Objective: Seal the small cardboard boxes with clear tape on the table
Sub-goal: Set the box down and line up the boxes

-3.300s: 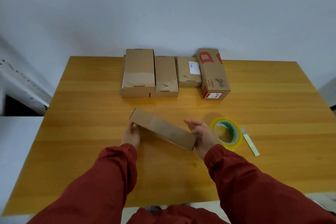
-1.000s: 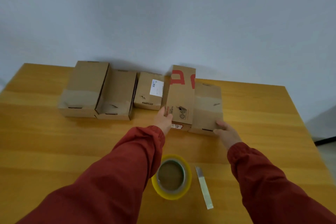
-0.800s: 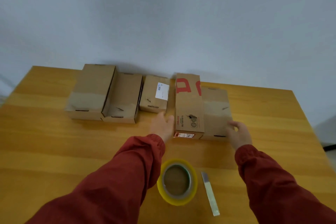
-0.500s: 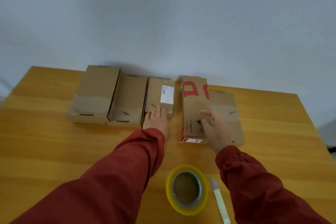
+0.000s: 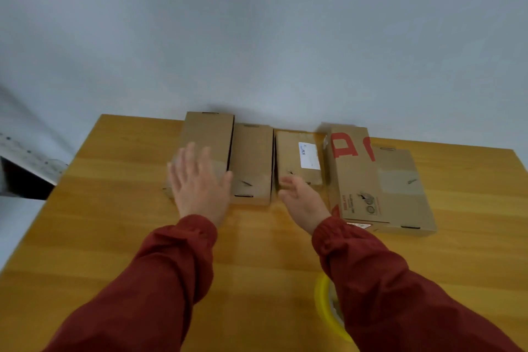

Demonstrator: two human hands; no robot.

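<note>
Both hands have shifted leftward along the row of boxes since half a second ago. The left hand [image 5: 198,186] has left the near end of the labelled box [image 5: 300,160] and now hangs over the near part of the leftmost box [image 5: 207,137]. The right hand [image 5: 303,200] has quit the red-printed box [image 5: 354,174] and come to the labelled box's near end.

The left fingers [image 5: 190,157] are straight, fanned and motion-blurred, grasping nothing; whether they touch the cardboard beneath cannot be told. The right fingers [image 5: 288,183] are relaxed, slightly bent and released, with their tips at the labelled box's near edge. Contact there is likewise uncertain.

Between the two hands, just past the left thumb, lies the second box [image 5: 251,163], touching the leftmost box. On the outer side of the right hand lies the red-printed box. Touching it, on the side away from the fingers, is the rightmost box [image 5: 400,188], which bears a pale glossy band across its lid. A similar band shows on the leftmost box beside the left fingers.

The tape roll [image 5: 325,306] lies well behind both hands, half hidden by the right sleeve [image 5: 371,280]. All rest on the table [image 5: 114,208].

Judgement: the right-end box appears finished with, and the hands are going for another box. Which one is not settled. No tape is in hand, so its sealing has not begun.
</note>
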